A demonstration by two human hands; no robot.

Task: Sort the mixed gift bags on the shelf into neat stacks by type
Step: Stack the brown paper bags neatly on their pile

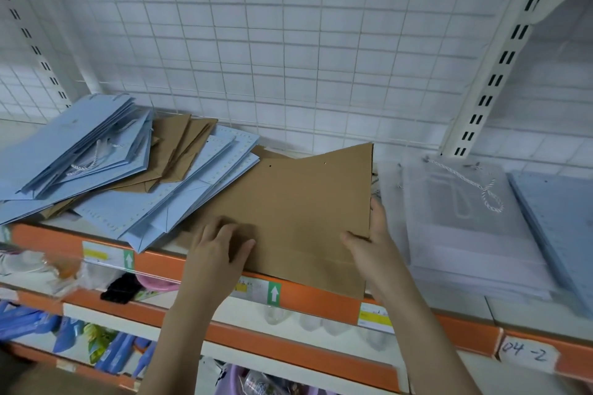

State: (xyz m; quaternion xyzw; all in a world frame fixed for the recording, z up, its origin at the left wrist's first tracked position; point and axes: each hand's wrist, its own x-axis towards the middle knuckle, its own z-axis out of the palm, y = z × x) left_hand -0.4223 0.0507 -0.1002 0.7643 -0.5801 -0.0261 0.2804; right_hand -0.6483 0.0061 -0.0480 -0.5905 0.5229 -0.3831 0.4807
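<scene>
Brown paper bag (pixel 298 212) lies flat at the shelf (pixel 321 297) front, right hand (pixel 373 244) pinching its right edge and left hand (pixel 218 250) pressing flat-fingered, seemingly to square it between the mixed pile (pixel 134 170) and the clear-bag stack (pixel 465 228).

Left hand (pixel 221 245) palm-down, fingers bent, pressing the brown paper bag (pixel 288 212); right hand (pixel 369 234) gripping the bag's right edge, thumb on top; both forearms bare, extended forward.
</scene>
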